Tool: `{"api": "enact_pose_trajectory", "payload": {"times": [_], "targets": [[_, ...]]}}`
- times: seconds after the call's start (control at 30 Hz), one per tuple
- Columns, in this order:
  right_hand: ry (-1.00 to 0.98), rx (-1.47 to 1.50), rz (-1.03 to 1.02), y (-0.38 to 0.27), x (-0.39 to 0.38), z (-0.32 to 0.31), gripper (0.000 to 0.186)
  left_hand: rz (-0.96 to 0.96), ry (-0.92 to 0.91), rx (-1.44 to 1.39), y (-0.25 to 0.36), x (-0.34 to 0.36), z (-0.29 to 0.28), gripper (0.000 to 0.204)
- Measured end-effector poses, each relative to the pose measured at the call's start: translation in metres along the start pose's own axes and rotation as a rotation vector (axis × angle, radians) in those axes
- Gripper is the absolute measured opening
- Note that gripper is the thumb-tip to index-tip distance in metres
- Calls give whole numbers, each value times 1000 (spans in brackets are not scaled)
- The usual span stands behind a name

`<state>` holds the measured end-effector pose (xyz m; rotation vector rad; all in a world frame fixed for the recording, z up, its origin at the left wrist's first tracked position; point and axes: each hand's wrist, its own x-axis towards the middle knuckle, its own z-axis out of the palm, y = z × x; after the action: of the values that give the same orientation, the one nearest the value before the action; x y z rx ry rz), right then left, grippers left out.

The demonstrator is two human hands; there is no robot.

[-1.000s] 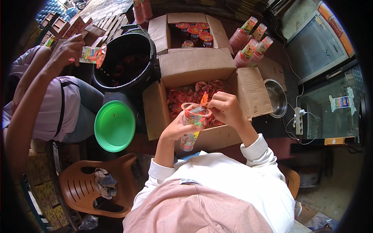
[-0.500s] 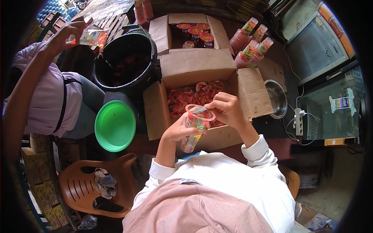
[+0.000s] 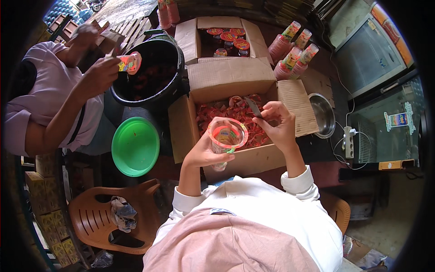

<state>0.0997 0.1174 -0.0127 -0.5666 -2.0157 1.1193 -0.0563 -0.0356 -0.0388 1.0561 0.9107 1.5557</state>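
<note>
Workroom, cluttered, with a glass-fronted cabinet [image 3: 371,54] on the right and a dark tabletop [image 3: 319,149] ahead.

Co-worker [image 3: 72,90], left side: one hand holds a second printed cup [image 3: 129,63] beside the black bucket's mouth; the other hand is blurred.

Chair [image 3: 138,195], brown plastic, lower left, crumpled cloth on it.

Front carton [image 3: 231,79], flaps spread, part-filled with red scraps [image 3: 210,115].

Rear carton [image 3: 186,38], behind it, holding dark cups with red lids.

Bucket [image 3: 180,63], black, dark contents with reddish pieces.

Basin [image 3: 136,147], green, left of the front carton.

Steel bowl [image 3: 322,115], right of the same carton.

Cup stacks [image 3: 282,68], nested, leaning, near the cartons' right.

Left hand [image 3: 204,152]: fingers wrapped around the clear cup below its rim.

Right hand [image 3: 277,124]: thumb and fingers pinching a thin grey blade.

Clear cup [image 3: 226,136], printed, red-rimmed, tilted, at the front carton's near edge. Change: its mouth now faces up toward the wearer.

Blade [image 3: 252,107], smallest item. Change: formerly at the cup's rim, now apart from it, above the scraps; cutting contact appears interrupted or finished.
</note>
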Motion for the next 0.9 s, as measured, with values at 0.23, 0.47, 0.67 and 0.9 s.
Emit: {"api": "enact_pose_trajectory", "payload": {"times": [0.23, 0.47, 0.67, 0.9], "targets": [[83, 175, 76, -10, -27, -8, 22, 89, 115, 249, 7, 1, 11, 64], [-70, -46, -101, -33, -9, -22, 17, 62, 76, 254, 17, 5, 29, 61], [-152, -132, -326, -42, -6, -37, 16, 113, 38, 267, 21, 8, 47, 60], [-112, -147, -290, -50, -17, -47, 17, 175, 66, 393, 17, 4, 69, 60]]}}
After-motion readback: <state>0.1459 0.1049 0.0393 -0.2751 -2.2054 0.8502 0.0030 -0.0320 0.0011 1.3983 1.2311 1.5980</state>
